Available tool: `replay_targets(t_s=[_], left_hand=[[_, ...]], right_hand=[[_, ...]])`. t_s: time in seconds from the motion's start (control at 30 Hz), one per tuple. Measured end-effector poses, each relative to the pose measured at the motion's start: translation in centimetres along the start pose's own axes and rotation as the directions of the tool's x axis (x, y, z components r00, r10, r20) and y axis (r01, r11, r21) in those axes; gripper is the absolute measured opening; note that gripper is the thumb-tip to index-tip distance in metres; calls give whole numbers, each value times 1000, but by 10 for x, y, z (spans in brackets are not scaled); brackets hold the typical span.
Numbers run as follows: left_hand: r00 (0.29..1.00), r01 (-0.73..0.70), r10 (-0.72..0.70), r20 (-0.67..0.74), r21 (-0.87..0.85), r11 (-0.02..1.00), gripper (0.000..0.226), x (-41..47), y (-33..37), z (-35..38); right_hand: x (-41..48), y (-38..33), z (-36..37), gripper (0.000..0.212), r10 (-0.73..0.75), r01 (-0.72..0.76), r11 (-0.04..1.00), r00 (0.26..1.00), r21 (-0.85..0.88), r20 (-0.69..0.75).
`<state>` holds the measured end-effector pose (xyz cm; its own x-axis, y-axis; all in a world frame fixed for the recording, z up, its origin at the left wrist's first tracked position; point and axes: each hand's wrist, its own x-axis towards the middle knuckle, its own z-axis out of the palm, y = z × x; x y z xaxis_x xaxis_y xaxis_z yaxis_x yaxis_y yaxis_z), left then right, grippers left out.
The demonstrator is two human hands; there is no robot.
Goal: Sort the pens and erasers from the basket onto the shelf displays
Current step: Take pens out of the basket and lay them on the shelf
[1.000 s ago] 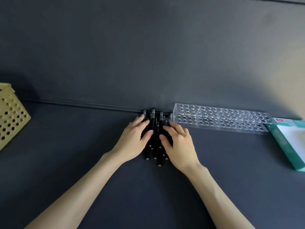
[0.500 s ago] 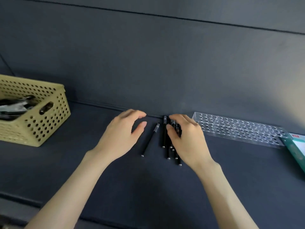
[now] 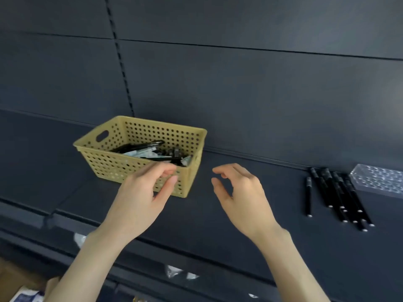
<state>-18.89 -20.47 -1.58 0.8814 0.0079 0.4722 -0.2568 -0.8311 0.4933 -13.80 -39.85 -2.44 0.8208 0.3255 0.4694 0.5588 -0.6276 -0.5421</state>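
At ten o'clock on the shelf [image 3: 218, 227]: yellow basket [image 3: 113, 164], with loose pens [image 3: 139, 146] inside. Before its near wall: left hand [image 3: 141, 192], loosely curled, empty. At centre: right hand [image 3: 242, 197], relaxed, empty. At three o'clock: black pens [image 3: 335, 192] lying flat beside the clear holder [image 3: 379, 179].

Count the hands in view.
2: the left hand in front of the basket, the right hand above the shelf just right of it. Both hold nothing.
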Motion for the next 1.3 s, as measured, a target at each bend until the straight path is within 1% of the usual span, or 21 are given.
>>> replay_targets(t_s=[0.13,0.27,0.4,0.47,0.6,0.7,0.8,0.87,0.93,0.97,1.03,1.1,1.13,1.2,1.23,1.3], left_hand=[[998,-46,46,-32,-4,999,28,17,-40,-30],[998,-63,63,-6,-22,998,22,50,-74,-45],[994,-30,29,106,10,999,27,84,-108,-46],[980,4,-8,197,21,1000,29,101,-123,-46],[901,52,-85,425,88,995,39,133,-154,-45],[809,57,-138,572,157,986,51,153,-173,-40],[689,-3,-181,702,252,968,70,170,-189,-32],[618,-42,-213,757,303,952,81,179,-198,-27],[559,-91,-249,791,358,929,87,185,-205,-25],[538,-121,-259,802,378,918,86,186,-208,-24],[507,-180,-250,825,386,905,80,188,-212,-23],[496,-218,-218,841,363,906,78,189,-213,-22],[495,-229,-201,845,350,908,78,190,-214,-21],[495,-248,-176,851,332,910,79,193,-216,-18],[492,-259,-163,855,323,910,78,194,-218,-17],[479,-266,-147,866,302,915,70,196,-218,-14]], right_hand=[[30,-32,23,19,-23,23,1000,1000,-2,9],[67,-46,44,21,-38,39,999,999,-31,20],[103,-48,66,23,-26,31,997,997,-70,66],[120,-48,75,25,-11,23,995,993,-96,117],[149,-45,93,28,46,-9,992,958,-129,282],[169,-43,105,31,143,-76,980,913,-185,381],[183,-42,117,34,246,-133,956,851,-263,464],[189,-40,122,37,326,-174,928,805,-328,496],[193,-40,126,39,393,-208,899,771,-385,501],[194,-41,128,39,416,-219,887,760,-406,499],[197,-46,133,39,438,-220,870,756,-441,487],[200,-50,137,40,464,-221,849,748,-480,475],[200,-51,138,41,493,-240,834,729,-498,475],[200,-47,140,43,546,-285,814,672,-506,500],[201,-43,142,44,576,-318,803,633,-505,517],[203,-36,146,44,630,-424,776,557,-466,541]])
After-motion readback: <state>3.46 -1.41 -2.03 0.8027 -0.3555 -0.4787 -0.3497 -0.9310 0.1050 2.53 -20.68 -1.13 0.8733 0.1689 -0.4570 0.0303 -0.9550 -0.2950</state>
